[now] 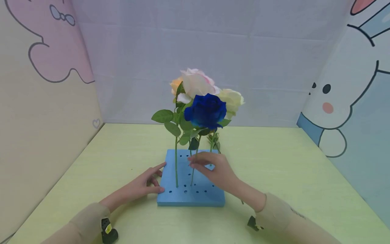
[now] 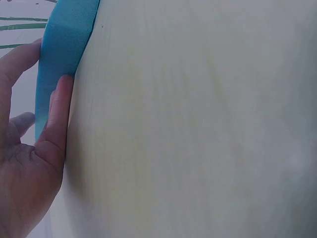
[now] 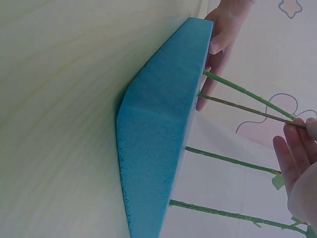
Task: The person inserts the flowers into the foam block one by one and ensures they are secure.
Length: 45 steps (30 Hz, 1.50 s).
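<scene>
A blue foam board (image 1: 179, 200) with several holes lies on the table, and artificial roses stand in it. My right hand (image 1: 217, 169) pinches the stem of the blue rose (image 1: 205, 111) between thumb and fingers; in the right wrist view that stem (image 3: 247, 109) meets the board's top. My left hand (image 1: 143, 183) touches the board's left edge with its fingertips and thumb, and in the left wrist view its fingers (image 2: 60, 106) lie against the foam's side. Behind the blue rose are a pale pink rose (image 1: 196, 83), a cream rose (image 1: 232, 101) and a partly hidden orange rose (image 1: 175, 84).
A leafy green piece (image 1: 215, 140) shows behind the board, partly hidden by the stems. The pale yellow table (image 1: 289, 176) spreads around the board, with printed cartoon walls (image 1: 335, 101) at both sides and a plain cloth (image 1: 137, 67) at the back.
</scene>
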Motion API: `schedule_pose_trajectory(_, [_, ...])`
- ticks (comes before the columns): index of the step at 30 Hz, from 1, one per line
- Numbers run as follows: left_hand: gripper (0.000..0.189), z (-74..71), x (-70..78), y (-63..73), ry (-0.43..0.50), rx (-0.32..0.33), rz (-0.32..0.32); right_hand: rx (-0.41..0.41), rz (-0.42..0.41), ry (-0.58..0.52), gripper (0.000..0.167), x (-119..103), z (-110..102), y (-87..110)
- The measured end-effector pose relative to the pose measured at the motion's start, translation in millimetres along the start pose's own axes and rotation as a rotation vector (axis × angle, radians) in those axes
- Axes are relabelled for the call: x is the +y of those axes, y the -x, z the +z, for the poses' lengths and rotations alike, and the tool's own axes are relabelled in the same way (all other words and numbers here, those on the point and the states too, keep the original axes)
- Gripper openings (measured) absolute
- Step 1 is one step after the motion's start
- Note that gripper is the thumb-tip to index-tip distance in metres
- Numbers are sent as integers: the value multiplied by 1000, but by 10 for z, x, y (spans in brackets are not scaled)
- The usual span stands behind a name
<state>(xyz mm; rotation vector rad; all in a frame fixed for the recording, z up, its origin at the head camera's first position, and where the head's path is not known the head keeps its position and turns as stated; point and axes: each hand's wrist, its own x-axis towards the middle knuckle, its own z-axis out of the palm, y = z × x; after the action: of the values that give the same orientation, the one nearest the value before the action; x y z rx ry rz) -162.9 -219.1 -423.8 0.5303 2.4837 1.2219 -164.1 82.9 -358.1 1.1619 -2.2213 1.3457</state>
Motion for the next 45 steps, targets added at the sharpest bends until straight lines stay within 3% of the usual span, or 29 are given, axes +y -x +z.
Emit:
schedule_pose_trajectory(4, [89,4,19,3,0,-4,3,-18,13,-22,10,6,0,-6])
schedule_pose_trajectory(9, [89,2,24,-8,-2,-1,3,-49,-52,-12,8,29,2,-43])
schedule_pose_trajectory(17, [90,-12,37,-18,-2,1,-6,-18,-97,-5,8,47,44,-73])
schedule_pose_trajectory(37, [90,8,-5,-9,-4,1,3,-27,-35,18,2,7,35,-57])
schedule_pose_trajectory(45, [90,23,5,-29,3,3,-1,-62,-6,88,10,19,3,-53])
